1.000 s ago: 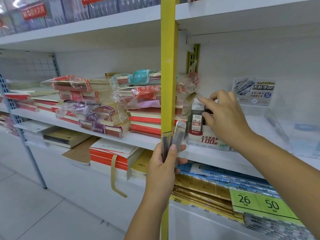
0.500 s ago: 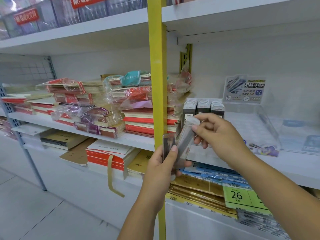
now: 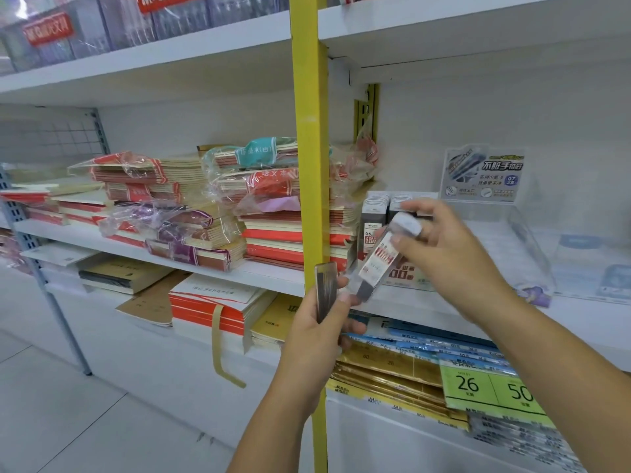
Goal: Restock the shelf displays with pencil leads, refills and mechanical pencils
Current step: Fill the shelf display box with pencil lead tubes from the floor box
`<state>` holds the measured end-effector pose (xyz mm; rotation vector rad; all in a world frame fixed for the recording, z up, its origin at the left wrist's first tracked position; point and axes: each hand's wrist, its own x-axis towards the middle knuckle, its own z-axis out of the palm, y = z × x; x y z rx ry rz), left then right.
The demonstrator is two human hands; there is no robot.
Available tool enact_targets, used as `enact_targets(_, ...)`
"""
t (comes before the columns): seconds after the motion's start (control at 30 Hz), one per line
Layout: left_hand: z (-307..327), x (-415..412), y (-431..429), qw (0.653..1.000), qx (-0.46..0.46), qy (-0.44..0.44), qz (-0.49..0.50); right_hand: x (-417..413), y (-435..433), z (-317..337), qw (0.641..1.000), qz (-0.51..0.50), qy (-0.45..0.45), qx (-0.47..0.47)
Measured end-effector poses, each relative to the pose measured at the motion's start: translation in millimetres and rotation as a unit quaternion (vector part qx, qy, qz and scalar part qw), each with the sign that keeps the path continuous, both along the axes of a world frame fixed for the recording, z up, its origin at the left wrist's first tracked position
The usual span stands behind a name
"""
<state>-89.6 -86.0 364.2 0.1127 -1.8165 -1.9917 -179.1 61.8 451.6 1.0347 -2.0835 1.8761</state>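
Drawn up from spare cases [image 3: 326, 288] clamped in the left hand [image 3: 317, 339], one pencil-lead case [image 3: 379, 264] tilts mid-frame, pinched by right hand [image 3: 454, 264] fingers; restocking step: probably stand it upright in the display box [image 3: 409, 279].

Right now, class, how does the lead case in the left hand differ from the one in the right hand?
The left-hand lead case stands upright; the right-hand lead case tilts. The left-hand one shows dark leads, no label; the right-hand one shows a red-and-white label and pale cap. Both are slim cases.
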Motion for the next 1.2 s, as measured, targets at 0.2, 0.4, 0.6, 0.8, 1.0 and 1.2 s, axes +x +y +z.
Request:
enact_targets(0.2, 1.1, 0.3, -5.3, 1.000, -0.019, -0.003, 0.014, 3.2, 2.8, 13.0, 0.964, -0.104, 0.210, -0.126)
enact_targets(0.4, 0.6, 2.8, -9.6, 0.999, -0.051, 0.005, 0.010, -21.6, -15.2, 21.2, 0.958, -0.143, 0.244, 0.038)
enact_targets(0.6, 2.9, 3.5, -14.8, 0.999, -0.046, 0.016, 0.022, -46.0, -28.9, 26.4, 0.883, -0.204, 0.318, 0.278)
enact_targets(0.8, 4.0, 5.5, -11.8, 0.999, -0.032, 0.020, 0.027, -38.0, -15.2, 13.2, 0.833, -0.299, 0.367, 0.287)
enact_targets(1.0, 3.9, 7.0, -0.5, 0.996, -0.080, 0.023, 0.013, 10.1, -2.8, -11.3, 0.982, -0.005, 0.105, 0.157)
enact_targets(1.2, 5.1, 6.2, 6.8, 0.989, -0.146, 0.012, 0.011, 13.4, 4.3, -16.5, 0.986, 0.077, -0.010, 0.145)
